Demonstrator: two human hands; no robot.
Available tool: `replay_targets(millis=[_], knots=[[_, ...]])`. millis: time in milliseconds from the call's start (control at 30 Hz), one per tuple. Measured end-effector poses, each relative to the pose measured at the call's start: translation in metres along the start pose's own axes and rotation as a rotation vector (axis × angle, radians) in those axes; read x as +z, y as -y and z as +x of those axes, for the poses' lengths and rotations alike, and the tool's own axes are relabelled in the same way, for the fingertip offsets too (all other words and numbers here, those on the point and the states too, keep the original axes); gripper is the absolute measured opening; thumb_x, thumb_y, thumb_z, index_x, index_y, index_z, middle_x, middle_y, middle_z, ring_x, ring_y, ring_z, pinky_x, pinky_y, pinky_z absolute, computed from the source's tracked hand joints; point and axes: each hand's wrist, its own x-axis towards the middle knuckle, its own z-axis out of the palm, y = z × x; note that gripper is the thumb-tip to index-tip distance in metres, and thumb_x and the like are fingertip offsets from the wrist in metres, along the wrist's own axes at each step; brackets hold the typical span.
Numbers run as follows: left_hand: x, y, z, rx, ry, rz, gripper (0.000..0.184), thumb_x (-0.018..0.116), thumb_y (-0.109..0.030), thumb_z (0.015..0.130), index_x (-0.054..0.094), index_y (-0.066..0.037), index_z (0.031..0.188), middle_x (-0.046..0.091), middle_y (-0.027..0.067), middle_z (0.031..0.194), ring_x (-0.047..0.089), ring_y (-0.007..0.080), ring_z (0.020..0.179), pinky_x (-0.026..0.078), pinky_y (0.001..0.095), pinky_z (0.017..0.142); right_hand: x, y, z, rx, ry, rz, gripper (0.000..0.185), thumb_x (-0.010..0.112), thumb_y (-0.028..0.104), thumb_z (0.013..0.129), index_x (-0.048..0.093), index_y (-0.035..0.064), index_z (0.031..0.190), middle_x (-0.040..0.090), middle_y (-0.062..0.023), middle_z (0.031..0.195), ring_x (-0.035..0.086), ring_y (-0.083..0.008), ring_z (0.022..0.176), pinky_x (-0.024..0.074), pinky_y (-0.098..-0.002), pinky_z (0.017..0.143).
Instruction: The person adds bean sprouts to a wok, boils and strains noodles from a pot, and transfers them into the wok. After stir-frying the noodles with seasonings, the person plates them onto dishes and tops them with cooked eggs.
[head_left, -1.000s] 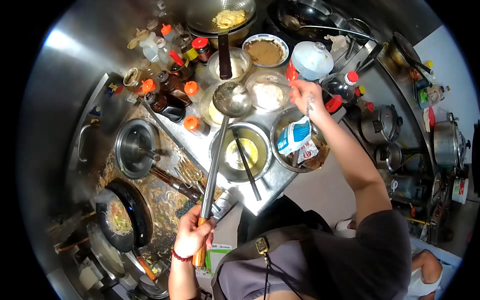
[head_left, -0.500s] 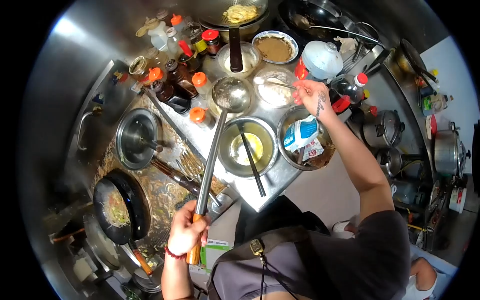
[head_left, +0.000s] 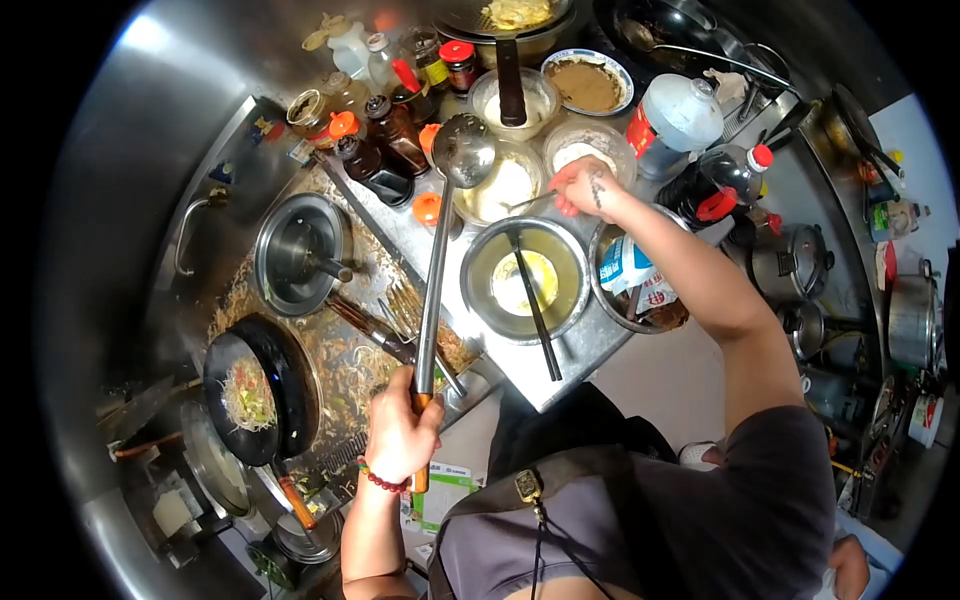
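My left hand (head_left: pixel 401 425) is wrapped round the wooden handle of a long metal ladle (head_left: pixel 433 290). The ladle's bowl is tilted up beside a container of pale powder (head_left: pixel 500 190). With closed fingers my right hand (head_left: pixel 585 187) holds a small spoon (head_left: pixel 530 203), whose tip is over that same container. Just behind my right hand stands another container of white powder (head_left: pixel 610 148). Below both lies a metal bowl (head_left: pixel 478 300) with yellowish liquid and dark chopsticks (head_left: pixel 537 318) leaning in it.
Sauce bottles (head_left: pixel 395 135) crowd the back left. A wok (head_left: pixel 290 385) with shredded food stands at the left, below a lidded pot (head_left: pixel 298 255). A bowl with packets (head_left: pixel 625 265) and a large jug (head_left: pixel 680 115) are at the right. Part of another person's arm (head_left: pixel 850 568) shows lower right.
My right hand has moved left with the spoon, from the white powder container to the neighbouring one. The ladle stays in my left hand, now more upright. The whole view has shifted slightly.
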Motion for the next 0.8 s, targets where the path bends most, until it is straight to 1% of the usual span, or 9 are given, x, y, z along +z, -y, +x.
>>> replay_targets(millis=[100, 133, 167, 267, 367, 400, 500, 733, 800], knots=[[-0.003, 0.004, -0.002, 0.077, 0.006, 0.165, 0.018, 0.055, -0.002, 0.077, 0.046, 0.005, 0.092, 0.052, 0.0101, 0.052, 0.056, 0.0197, 0.042, 0.043, 0.0314, 0.041, -0.014, 0.002, -0.007, -0.113, -0.049, 0.177, 0.013, 0.054, 0.009, 0.075, 0.065, 0.0028, 0.080, 0.063, -0.0074, 0.067, 0.060, -0.0178, 0.056, 0.0497, -0.0329, 0.054], [-0.005, 0.000, -0.006, 0.011, 0.038, 0.091, 0.017, 0.055, -0.002, 0.077, 0.046, 0.004, 0.091, 0.052, 0.0091, 0.051, 0.056, 0.0190, 0.042, 0.043, 0.0316, 0.041, -0.025, 0.006, -0.011, -0.191, -0.071, -0.029, 0.013, 0.057, 0.012, 0.074, 0.065, 0.0033, 0.079, 0.063, -0.0105, 0.067, 0.061, -0.0241, 0.055, 0.0493, -0.0361, 0.055], [-0.007, 0.000, -0.009, -0.051, 0.071, -0.018, 0.016, 0.055, -0.001, 0.077, 0.046, 0.004, 0.089, 0.051, 0.0070, 0.052, 0.054, 0.0159, 0.040, 0.042, 0.0291, 0.039, -0.032, 0.009, -0.014, -0.192, -0.082, -0.033, 0.013, 0.057, 0.012, 0.074, 0.065, 0.0033, 0.079, 0.063, -0.0105, 0.067, 0.061, -0.0241, 0.055, 0.0493, -0.0361, 0.055], [-0.015, -0.002, -0.013, -0.184, 0.213, -0.369, 0.011, 0.054, 0.001, 0.078, 0.045, 0.002, 0.085, 0.049, 0.0025, 0.054, 0.050, 0.0099, 0.038, 0.039, 0.0235, 0.035, -0.053, 0.023, -0.026, -0.513, -0.624, -0.390, 0.011, 0.055, 0.010, 0.073, 0.061, 0.0008, 0.072, 0.059, -0.0216, 0.070, 0.059, -0.0395, 0.068, 0.0485, -0.0420, 0.060], [-0.013, -0.003, -0.012, -0.243, 0.285, -0.595, 0.009, 0.048, 0.004, 0.078, 0.045, 0.000, 0.086, 0.050, 0.0047, 0.061, 0.048, 0.0104, 0.038, 0.040, 0.0229, 0.035, -0.077, 0.014, 0.013, -0.611, -0.810, -0.576, 0.009, 0.055, 0.007, 0.071, 0.060, -0.0002, 0.068, 0.059, -0.0239, 0.069, 0.060, -0.0390, 0.067, 0.0488, -0.0425, 0.062], [-0.012, 0.000, -0.011, -0.230, 0.312, -0.631, 0.011, 0.046, 0.005, 0.078, 0.045, 0.001, 0.088, 0.051, 0.0061, 0.064, 0.049, 0.0108, 0.040, 0.041, 0.0226, 0.036, -0.082, 0.009, 0.032, -0.477, -0.720, -0.526, 0.008, 0.058, 0.006, 0.069, 0.060, -0.0013, 0.067, 0.059, -0.0250, 0.070, 0.061, -0.0388, 0.068, 0.0487, -0.0433, 0.063], [-0.007, -0.007, -0.009, -0.223, 0.328, -0.625, 0.011, 0.047, 0.005, 0.078, 0.046, 0.001, 0.088, 0.051, 0.0061, 0.064, 0.049, 0.0108, 0.040, 0.041, 0.0225, 0.036, -0.086, -0.009, 0.079, -0.277, -0.700, -0.801, 0.010, 0.058, 0.007, 0.069, 0.064, -0.0007, 0.072, 0.060, -0.0249, 0.074, 0.061, -0.0389, 0.070, 0.0498, -0.0431, 0.064], [-0.004, -0.013, -0.006, -0.252, 0.338, -0.633, 0.012, 0.048, 0.005, 0.077, 0.046, 0.002, 0.089, 0.051, 0.0066, 0.063, 0.047, 0.0117, 0.039, 0.040, 0.0229, 0.036, -0.068, -0.013, 0.086, -0.278, -0.920, -0.367, 0.012, 0.056, 0.009, 0.071, 0.065, 0.0016, 0.072, 0.062, -0.0203, 0.067, 0.063, -0.0338, 0.066, 0.0507, -0.0401, 0.062], [-0.001, -0.018, -0.003, -0.256, 0.330, -0.634, 0.014, 0.047, 0.006, 0.077, 0.046, 0.002, 0.090, 0.051, 0.0071, 0.064, 0.048, 0.0121, 0.039, 0.040, 0.0230, 0.036, -0.068, -0.012, 0.089, -0.151, -0.882, 0.004, 0.014, 0.054, 0.010, 0.073, 0.066, 0.0028, 0.072, 0.062, -0.0185, 0.064, 0.064, -0.0316, 0.063, 0.0507, -0.0373, 0.059]])
